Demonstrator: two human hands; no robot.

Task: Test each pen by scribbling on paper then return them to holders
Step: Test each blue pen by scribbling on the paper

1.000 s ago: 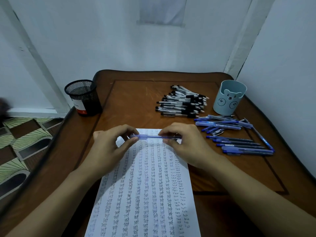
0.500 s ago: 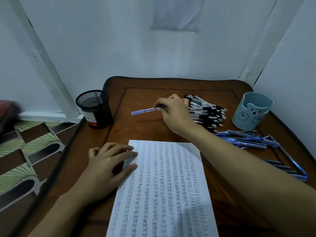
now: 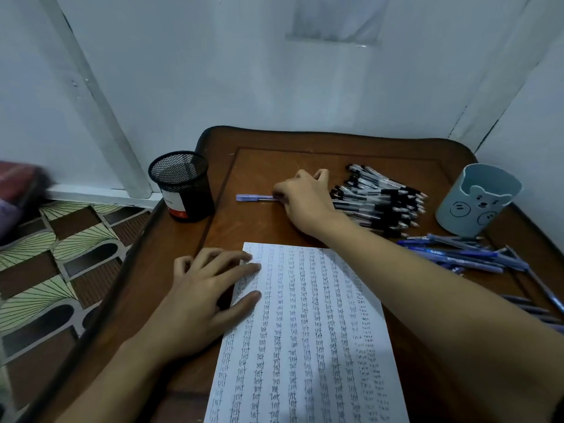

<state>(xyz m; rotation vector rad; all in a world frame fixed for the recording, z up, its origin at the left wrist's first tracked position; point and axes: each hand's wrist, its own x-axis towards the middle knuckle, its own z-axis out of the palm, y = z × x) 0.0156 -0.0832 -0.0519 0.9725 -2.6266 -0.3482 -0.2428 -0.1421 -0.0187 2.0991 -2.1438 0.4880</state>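
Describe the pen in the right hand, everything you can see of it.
The pen is slim, translucent pale-blue plastic by its look. It lies level, pointing left toward the mesh holder. The right hand pinches its right end, hiding it. Whether it rests on the table is unclear.

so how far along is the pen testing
Done: the paper is covered in rows of scribbles. In hand: the right hand pinches one blue pen; the left hand rests on the paper. Left: black pens and blue pens lie loose; no pens show in the mesh holder or bear holder.
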